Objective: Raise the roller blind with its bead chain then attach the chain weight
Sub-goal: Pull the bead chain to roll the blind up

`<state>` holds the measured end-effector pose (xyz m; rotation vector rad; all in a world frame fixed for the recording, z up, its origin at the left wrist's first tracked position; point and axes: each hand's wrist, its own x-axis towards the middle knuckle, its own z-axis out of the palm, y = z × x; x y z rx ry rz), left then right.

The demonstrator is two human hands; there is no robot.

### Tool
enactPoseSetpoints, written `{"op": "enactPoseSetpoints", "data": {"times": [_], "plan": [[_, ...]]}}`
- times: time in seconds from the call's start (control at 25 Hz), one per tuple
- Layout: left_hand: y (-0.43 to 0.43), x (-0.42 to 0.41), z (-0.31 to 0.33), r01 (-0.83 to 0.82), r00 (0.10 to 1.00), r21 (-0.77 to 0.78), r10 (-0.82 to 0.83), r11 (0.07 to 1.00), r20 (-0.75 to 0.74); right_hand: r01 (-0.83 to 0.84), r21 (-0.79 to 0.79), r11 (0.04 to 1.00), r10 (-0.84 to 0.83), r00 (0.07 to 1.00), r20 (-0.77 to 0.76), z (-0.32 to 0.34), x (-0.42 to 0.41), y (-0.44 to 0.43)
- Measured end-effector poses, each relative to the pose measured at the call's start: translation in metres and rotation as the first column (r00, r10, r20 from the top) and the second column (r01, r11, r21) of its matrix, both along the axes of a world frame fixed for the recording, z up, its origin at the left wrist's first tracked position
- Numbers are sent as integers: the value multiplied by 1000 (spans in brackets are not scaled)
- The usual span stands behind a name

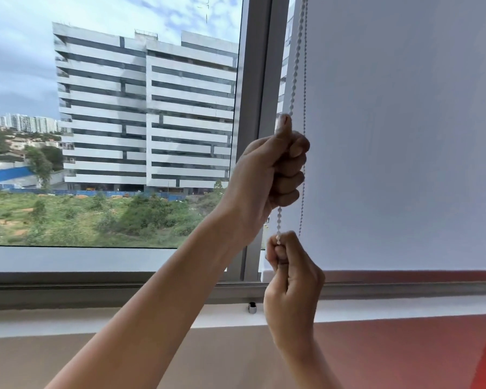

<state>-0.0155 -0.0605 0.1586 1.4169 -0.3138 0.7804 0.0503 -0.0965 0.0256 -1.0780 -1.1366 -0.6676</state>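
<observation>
A white roller blind (404, 136) covers the right window pane, its bottom edge hanging a little above the sill. A white bead chain (296, 66) runs down along the blind's left edge in two strands. My left hand (270, 175) grips the front strand in a fist, thumb pointing up along the beads. Just below it, my right hand (289, 276) pinches the same strand between curled fingers. The rear strand passes behind my left hand's fingers. No chain weight is visible.
A grey window frame post (256, 80) stands just left of the chain. The left pane shows a striped building (146, 108) and greenery outside. A small metal knob (252, 308) sits on the white sill (68, 321) beneath my hands.
</observation>
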Motion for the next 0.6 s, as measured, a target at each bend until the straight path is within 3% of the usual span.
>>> {"op": "enactPoseSetpoints", "data": {"times": [0.2,0.28,0.44,0.6], "plan": [[-4,0,-4,-214,970,-9,214,977,112,-260,-157,953,250,965,-83,2,-3,-3],[0,-2,-6,-290,947,-12,289,957,139,-279,-170,945,264,959,-107,8,0,-4],[2,-4,-11,-359,910,-26,356,933,214,-314,47,948,316,921,-228,33,9,-5],[1,1,-22,-392,889,-30,387,919,244,-391,142,909,414,883,-220,69,16,-6]]}}
